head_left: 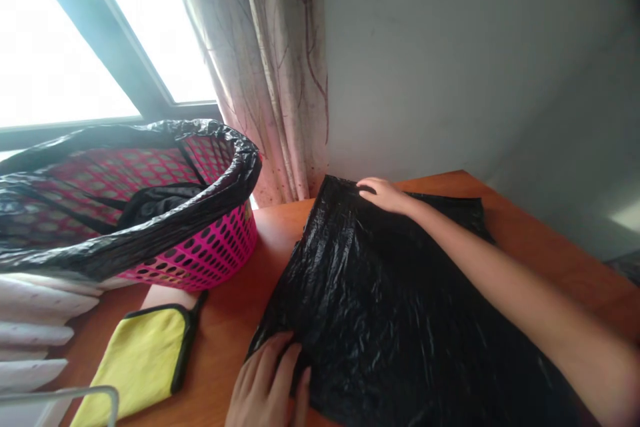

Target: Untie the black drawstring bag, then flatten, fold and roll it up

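Note:
A black plastic garbage bag (370, 307) lies spread out over the wooden table, its surface wrinkled and shiny. At its far edge, my right hand (384, 196) has thumb and fingers curled together on the plastic. The right forearm stretches across the bag from the lower right. My left hand (267, 383) rests at the bag's near left edge, fingers slightly bent and apart, the thumb separate from them; part of it is cut off by the frame's bottom.
Left of the bag stands a pink perforated basket (225, 243) lined with black plastic folded over its rim. A yellow cloth (140, 353) with dark edging lies on the table (220, 340) before it. Behind are a curtain (280, 80), a window and a grey wall (450, 67).

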The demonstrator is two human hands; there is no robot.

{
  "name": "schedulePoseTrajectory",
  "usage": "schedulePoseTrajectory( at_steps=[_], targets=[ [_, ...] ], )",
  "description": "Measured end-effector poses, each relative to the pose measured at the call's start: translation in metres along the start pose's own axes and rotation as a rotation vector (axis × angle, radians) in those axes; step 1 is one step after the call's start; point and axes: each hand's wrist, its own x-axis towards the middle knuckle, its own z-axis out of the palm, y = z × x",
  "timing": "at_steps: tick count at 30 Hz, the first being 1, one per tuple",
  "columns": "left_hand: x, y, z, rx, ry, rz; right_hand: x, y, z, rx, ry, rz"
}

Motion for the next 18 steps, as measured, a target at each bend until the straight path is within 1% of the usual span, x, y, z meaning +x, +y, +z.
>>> schedulePoseTrajectory(
  at_steps=[1,2,3,5,7,8,10,13,15,18],
  targets=[
    [0.001,0.002,0.005,0.050,-0.009,0.075,-0.028,0.009,-0.009,-0.009,-0.019,-0.010],
    [0.001,0.003,0.009,0.101,-0.012,0.126,-0.056,0.021,-0.016,-0.038,-0.037,-0.013],
    [0.001,0.004,0.012,0.148,-0.013,0.157,-0.084,0.035,-0.022,-0.074,-0.037,0.013],
    [-0.001,0.002,0.016,0.216,-0.017,0.174,-0.133,0.065,-0.028,-0.158,-0.007,0.129],
    [-0.005,-0.003,0.017,0.257,-0.027,0.170,-0.168,0.091,-0.026,-0.234,0.021,0.211],
    [-0.007,-0.007,0.017,0.272,-0.033,0.169,-0.178,0.100,-0.023,-0.264,0.039,0.234],
    [-0.009,-0.016,0.016,0.294,-0.034,0.185,-0.186,0.109,-0.016,-0.300,0.067,0.243],
    [-0.005,-0.029,0.012,0.315,-0.037,0.209,-0.174,0.107,-0.008,-0.290,0.100,0.215],
    [0.002,-0.034,0.008,0.326,-0.039,0.205,-0.161,0.103,-0.010,-0.260,0.128,0.199],
    [0.012,-0.029,0.002,0.327,-0.032,0.199,-0.149,0.109,-0.020,-0.239,0.192,0.219]
  ],
)
